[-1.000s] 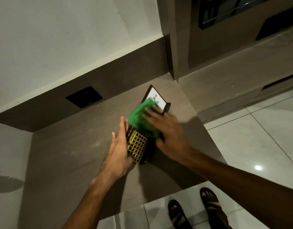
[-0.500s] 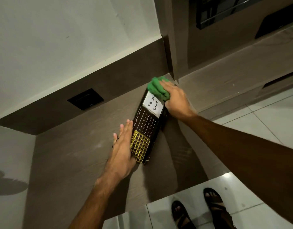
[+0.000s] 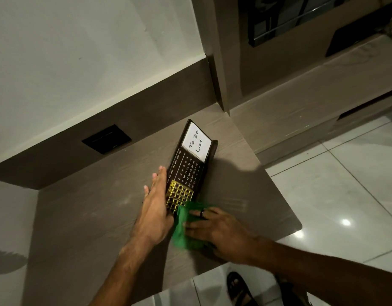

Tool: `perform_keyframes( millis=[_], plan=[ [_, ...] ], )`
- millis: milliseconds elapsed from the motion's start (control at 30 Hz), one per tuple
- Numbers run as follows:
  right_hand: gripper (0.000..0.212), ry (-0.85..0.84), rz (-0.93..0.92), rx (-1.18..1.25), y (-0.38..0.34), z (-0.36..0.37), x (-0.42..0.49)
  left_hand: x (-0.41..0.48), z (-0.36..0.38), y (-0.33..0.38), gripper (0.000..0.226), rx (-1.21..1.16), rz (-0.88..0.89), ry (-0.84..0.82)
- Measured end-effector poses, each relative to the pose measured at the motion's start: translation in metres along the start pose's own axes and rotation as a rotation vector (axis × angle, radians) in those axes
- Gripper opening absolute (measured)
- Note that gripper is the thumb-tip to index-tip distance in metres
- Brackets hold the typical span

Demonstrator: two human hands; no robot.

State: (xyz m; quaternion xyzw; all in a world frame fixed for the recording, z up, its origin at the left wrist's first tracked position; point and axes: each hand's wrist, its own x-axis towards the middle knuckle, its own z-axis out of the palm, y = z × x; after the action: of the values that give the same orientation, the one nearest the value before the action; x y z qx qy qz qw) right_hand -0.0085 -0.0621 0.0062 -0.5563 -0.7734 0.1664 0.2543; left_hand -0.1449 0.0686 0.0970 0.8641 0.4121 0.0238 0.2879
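A long black desk calendar board [image 3: 188,166] lies on the brown counter [image 3: 91,213]. It has a white "To Do List" card at its far end, a date grid in the middle and a gold grid at its near end. My left hand [image 3: 154,208] lies flat against the board's left edge, fingers straight. My right hand [image 3: 214,228] presses a green cloth [image 3: 184,226] down at the board's near end, fingers spread over it. The cloth is blurred and hides the board's near edge.
A black switch plate [image 3: 106,139] sits in the dark backsplash behind the counter. A wood pillar [image 3: 219,62] and a low shelf unit [image 3: 312,100] stand to the right. The counter's front edge drops to a white tiled floor [image 3: 336,195], where a sandalled foot [image 3: 239,288] shows.
My right hand has drawn the green cloth from the board's far end, past the "To Do List" card, down to its near end. My left hand has stayed against the left edge.
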Motion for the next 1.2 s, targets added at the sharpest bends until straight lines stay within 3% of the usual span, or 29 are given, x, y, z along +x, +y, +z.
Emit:
perform_keyframes(
  millis=[133, 233, 367, 400, 500, 533, 667, 700, 767, 833, 967, 1100, 1200],
  plan=[
    [0.078, 0.262, 0.216, 0.183, 0.015, -0.031, 0.016, 0.000, -0.002, -0.001, 0.115, -0.011, -0.014, 0.014],
    [0.081, 0.303, 0.213, 0.139, 0.015, -0.040, 0.037, 0.000, -0.002, 0.001, 0.109, -0.008, -0.027, 0.040],
    [0.084, 0.454, 0.498, 0.193, 0.021, -0.034, 0.038, 0.002, -0.001, 0.002, 0.102, -0.044, -0.074, 0.066],
    [0.085, 0.447, 0.453, 0.171, 0.018, -0.031, 0.038, 0.002, -0.001, 0.002, 0.102, -0.049, -0.075, 0.061],
    [0.079, 0.166, 0.043, -0.020, 0.006, -0.015, 0.036, 0.001, -0.001, 0.001, 0.101, -0.013, -0.009, 0.048],
    [0.077, 0.153, -0.002, -0.083, 0.010, -0.015, 0.036, 0.000, -0.002, 0.001, 0.102, -0.002, 0.007, 0.044],
    [0.085, 0.362, 0.481, 0.071, 0.031, -0.029, 0.050, 0.002, 0.000, -0.001, 0.103, -0.006, -0.006, 0.050],
    [0.087, 0.375, 0.479, 0.045, 0.027, -0.026, 0.052, 0.002, 0.000, -0.001, 0.103, -0.017, -0.009, 0.049],
    [0.085, 0.294, 0.262, -0.051, 0.015, -0.006, 0.047, 0.005, -0.001, -0.003, 0.103, -0.026, -0.008, 0.040],
    [0.069, 0.160, 0.050, -0.135, 0.007, 0.017, 0.030, 0.005, -0.002, -0.005, 0.103, -0.013, -0.008, 0.022],
    [0.046, 0.025, -0.142, -0.276, 0.027, 0.025, 0.011, 0.002, -0.001, -0.006, 0.104, -0.003, 0.005, 0.024],
    [0.041, 0.160, -0.047, -0.210, 0.082, -0.019, 0.033, 0.004, -0.002, -0.008, 0.106, 0.022, 0.012, 0.009],
    [0.048, 0.042, 0.187, -0.195, 0.118, -0.063, 0.050, 0.005, -0.001, -0.005, 0.105, 0.020, -0.002, 0.015]
  ],
)
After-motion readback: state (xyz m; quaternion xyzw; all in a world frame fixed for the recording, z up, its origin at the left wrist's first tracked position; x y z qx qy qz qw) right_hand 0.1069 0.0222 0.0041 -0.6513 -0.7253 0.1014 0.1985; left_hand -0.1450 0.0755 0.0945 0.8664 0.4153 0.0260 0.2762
